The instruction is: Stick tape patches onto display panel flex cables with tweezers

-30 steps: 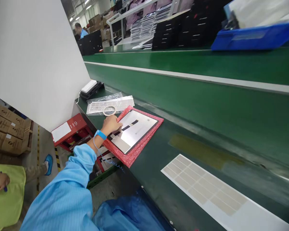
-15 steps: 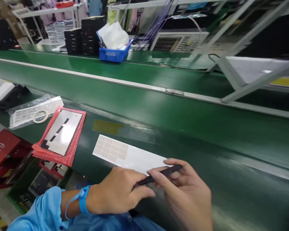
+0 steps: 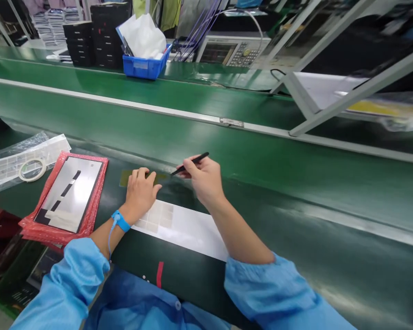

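Right hand (image 3: 206, 178): grip closed on a slim black tool (image 3: 201, 158), held slantwise like a pen between thumb and fingers; its narrow tip points left and down, toward the left hand. Left hand (image 3: 140, 190): palm down, fingers bent and slightly spread, thumb out to the side; grip open, with nothing visible in it, though the underside of the fingers is hidden. The left fingers lie over a yellowish strip (image 3: 124, 178) on the green desk (image 3: 278, 256); the tool tip is near the strip's right end, contact not distinguishable. A white sheet (image 3: 197, 231) with a grid of beige rectangles at its left part lies flat on the desk, just nearer the wearer than the strip; the left hand and right forearm partly cover it. A blue wrist strap (image 3: 120, 221) with a thin cord circles the left wrist. Left of the sheet, a silvery panel (image 3: 85, 183) with black markings rests on red bubble wrap (image 3: 98, 195). Beyond its left edge, a ring-shaped roll (image 3: 32, 170) sits on clear-bagged gridded sheets (image 3: 7, 166). A short red strip (image 3: 159, 274) is at the desk's near edge. Across the green surface, a blue bin (image 3: 142, 67) holds crumpled white material.
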Motion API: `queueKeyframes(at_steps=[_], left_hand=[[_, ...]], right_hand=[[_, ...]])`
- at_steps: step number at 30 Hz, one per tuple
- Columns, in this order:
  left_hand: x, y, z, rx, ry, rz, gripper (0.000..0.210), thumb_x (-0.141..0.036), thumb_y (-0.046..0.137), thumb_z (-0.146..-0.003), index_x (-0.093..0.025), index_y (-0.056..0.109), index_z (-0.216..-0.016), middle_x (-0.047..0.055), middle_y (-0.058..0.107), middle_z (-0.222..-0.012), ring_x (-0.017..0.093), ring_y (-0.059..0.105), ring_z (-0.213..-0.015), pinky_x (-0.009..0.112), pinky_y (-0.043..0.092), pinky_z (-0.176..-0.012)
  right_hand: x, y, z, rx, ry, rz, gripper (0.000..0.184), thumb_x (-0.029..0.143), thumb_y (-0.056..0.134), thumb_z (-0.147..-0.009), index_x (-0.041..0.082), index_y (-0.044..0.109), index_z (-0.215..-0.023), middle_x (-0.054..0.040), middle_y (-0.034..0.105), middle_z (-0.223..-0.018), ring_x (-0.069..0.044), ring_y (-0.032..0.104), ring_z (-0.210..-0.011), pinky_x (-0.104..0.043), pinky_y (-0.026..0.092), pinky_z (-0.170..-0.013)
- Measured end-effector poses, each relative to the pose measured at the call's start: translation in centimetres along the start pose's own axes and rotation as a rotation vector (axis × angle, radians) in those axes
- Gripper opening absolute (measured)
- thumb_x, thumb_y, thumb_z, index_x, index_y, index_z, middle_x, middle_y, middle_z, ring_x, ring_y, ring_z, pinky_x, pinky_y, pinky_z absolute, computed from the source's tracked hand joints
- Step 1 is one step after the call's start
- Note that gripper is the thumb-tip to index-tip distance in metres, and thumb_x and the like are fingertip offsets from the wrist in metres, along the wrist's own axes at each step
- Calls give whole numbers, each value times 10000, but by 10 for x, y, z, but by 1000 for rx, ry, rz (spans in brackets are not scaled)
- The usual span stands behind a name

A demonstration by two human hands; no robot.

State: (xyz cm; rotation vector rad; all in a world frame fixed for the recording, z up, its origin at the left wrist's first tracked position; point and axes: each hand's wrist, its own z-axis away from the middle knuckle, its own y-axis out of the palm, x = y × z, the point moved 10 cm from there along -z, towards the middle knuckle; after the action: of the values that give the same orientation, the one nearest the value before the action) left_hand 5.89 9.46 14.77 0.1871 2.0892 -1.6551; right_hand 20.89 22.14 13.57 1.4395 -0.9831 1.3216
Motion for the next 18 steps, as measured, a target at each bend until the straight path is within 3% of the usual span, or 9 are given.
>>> queueKeyframes(at_steps=[3,6,18], left_hand=[[2,10,3,11,24,-47,315,-310,686,-1003,-173,700,-1286,143,616,-1348,336,522,-1258,501,496,-1030],[-1,11,7,27,37,-55,324,-328,690,-1003,-192,693,-1297,125,611,-1334,325,518,-1243,479,498,-1009],[-7,11,6,65,33,-69,316,-311,687,-1005,-188,674,-1296,134,594,-1350,341,513,-1263,488,493,-998]], right_hand=[[-21,10,-20,28,10,26,560,650,902,-632,204,622,-823,-41,739,-724,-158,681,-566,-232,548,-494],[-33,8,-20,51,22,62,551,641,896,-665,201,621,-850,-46,732,-734,-162,693,-590,-232,562,-510],[-28,2,-15,66,-7,153,438,570,883,-746,209,656,-847,-60,750,-761,-171,688,-594,-252,563,-505]])
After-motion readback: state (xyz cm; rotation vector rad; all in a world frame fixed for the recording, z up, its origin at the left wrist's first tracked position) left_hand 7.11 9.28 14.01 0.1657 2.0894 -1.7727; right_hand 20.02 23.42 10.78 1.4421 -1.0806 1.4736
